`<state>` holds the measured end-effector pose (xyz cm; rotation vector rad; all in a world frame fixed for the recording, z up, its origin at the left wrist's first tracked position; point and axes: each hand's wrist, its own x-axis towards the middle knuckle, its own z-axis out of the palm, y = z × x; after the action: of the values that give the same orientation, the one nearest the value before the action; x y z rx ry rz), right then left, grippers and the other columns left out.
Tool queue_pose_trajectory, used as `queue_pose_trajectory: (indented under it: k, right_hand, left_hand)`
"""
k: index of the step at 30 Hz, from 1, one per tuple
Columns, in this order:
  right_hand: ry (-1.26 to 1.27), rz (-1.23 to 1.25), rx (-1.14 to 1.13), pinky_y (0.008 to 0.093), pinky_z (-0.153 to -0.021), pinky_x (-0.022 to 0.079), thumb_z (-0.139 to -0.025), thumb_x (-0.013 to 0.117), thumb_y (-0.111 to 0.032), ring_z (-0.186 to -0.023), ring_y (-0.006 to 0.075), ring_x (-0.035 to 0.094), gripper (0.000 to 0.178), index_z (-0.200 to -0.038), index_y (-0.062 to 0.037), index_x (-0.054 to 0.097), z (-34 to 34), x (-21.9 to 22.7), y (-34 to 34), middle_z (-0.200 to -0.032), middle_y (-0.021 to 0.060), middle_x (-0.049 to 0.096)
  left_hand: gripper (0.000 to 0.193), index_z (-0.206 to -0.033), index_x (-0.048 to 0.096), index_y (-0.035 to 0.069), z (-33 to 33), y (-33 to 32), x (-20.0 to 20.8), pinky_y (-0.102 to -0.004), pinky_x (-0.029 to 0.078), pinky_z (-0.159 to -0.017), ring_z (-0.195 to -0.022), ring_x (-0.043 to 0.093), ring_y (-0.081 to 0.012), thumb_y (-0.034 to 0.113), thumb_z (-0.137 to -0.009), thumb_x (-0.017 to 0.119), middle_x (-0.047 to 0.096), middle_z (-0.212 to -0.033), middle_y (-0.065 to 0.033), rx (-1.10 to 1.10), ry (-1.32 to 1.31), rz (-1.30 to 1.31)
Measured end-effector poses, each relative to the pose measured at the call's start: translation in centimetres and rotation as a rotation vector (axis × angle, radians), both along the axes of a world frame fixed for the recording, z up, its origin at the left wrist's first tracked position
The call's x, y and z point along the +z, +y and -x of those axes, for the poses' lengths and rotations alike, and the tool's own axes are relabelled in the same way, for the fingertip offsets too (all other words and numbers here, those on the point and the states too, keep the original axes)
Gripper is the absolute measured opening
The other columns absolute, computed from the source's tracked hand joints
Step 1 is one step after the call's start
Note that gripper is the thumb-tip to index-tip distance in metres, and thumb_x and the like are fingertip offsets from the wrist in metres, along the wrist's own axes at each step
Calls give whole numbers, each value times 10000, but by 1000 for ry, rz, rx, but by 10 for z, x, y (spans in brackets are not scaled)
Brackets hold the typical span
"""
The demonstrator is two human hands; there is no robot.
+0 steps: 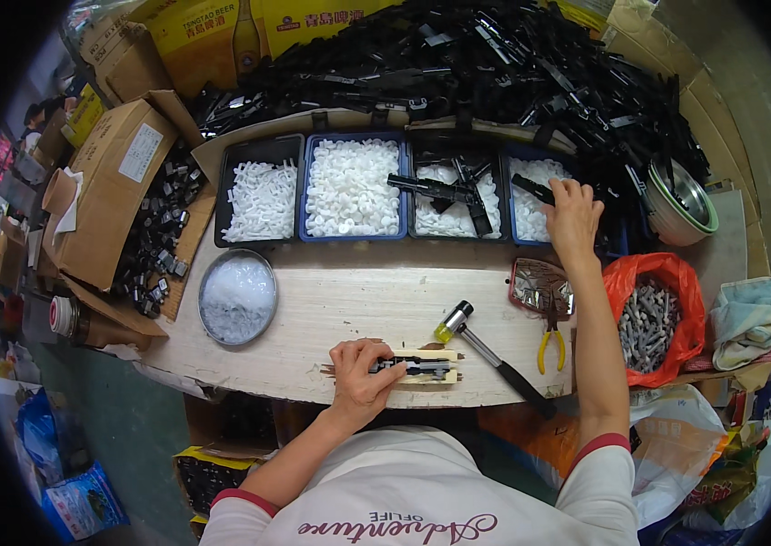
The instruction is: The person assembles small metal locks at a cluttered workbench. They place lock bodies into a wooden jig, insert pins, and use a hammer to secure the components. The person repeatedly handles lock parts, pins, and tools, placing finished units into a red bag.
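Note:
My left hand (363,378) is closed over the left end of a cream-coloured holder (440,355) at the table's front edge. Its thumb presses on a long black-and-grey plastic assembly (422,365) lying in the holder. My right hand (573,218) is stretched out over the rightmost blue tray (518,238), which holds small white pieces (540,170). Its fingers are closed at the end of a long black plastic part (531,188). More black parts (452,193) lie crossed on the neighbouring tray of white pieces.
A hammer (486,350) and yellow-handled pliers (549,341) lie right of the holder. A round metal dish (238,298) stands left, a red bag of grey pieces (649,314) right. Behind the trays (354,238) rises a heap of black parts (495,77).

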<state>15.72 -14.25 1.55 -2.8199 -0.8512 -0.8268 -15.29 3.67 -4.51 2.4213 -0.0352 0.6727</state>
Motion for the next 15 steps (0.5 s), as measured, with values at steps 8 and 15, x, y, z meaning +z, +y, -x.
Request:
queue_pose_trajectory:
  k: [8,15]
  right_hand:
    - [-7,-46,110,407,-709,343,-739,592,-77,-865,219,512,160,-889,-110,636,-13,0,-7,-855,30,578]
    - [185,-181,250,415,-723,349,-739,601,-86,-869,237,529,145,-875,-108,644,-4,3,23,-839,44,582]
  left_hand:
    - [215,-819,643,149,2,1,-2,-386,276,-786,-908,469,-219,53,-629,671,531,-910,-21,14,3,3]
    - [214,-816,652,145,2,2,-1,-378,265,-769,-906,471,-209,65,-622,691,542,-916,-24,2,0,-14]
